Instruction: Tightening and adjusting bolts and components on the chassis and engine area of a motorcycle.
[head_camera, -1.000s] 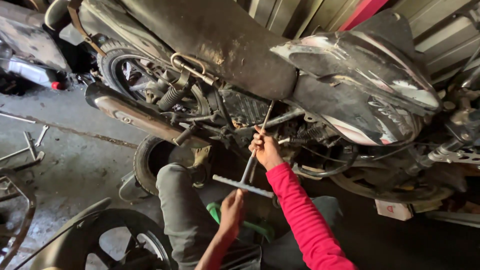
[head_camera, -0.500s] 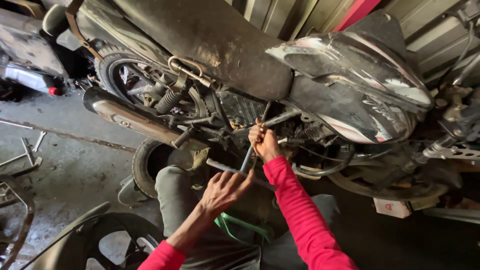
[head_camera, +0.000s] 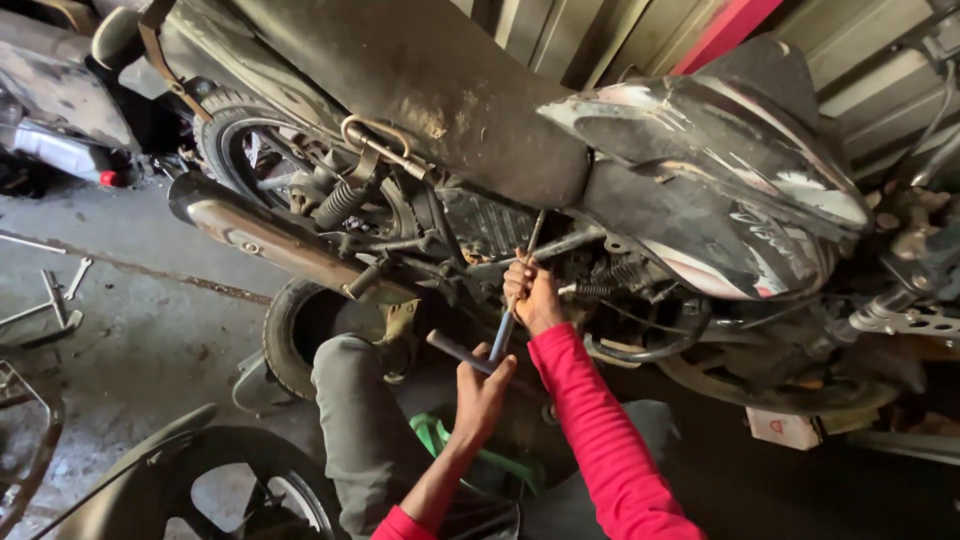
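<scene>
Left hand (head_camera: 482, 392): lower centre of the frame, fingers curled shut around the crossbar of the T-handle wrench (head_camera: 497, 350), near its middle.
Right hand (head_camera: 532, 296): just above the left, closed around the wrench shaft higher up, knuckles against the engine area.
Wrench place: centre of the frame, below the seat (head_camera: 400, 90) of the motorcycle (head_camera: 720, 200).
Wrench long axis: shaft runs steeply from the crossbar at lower left up and slightly right, working end pointing up into the frame under the seat; tip hidden there.
Crossbar: dark, lies across the shaft, slanting from upper left to lower right.
Surroundings: exhaust pipe (head_camera: 270, 235) to the left; loose tyre (head_camera: 300, 335) on the floor beside the person's knee (head_camera: 345, 370).
</scene>
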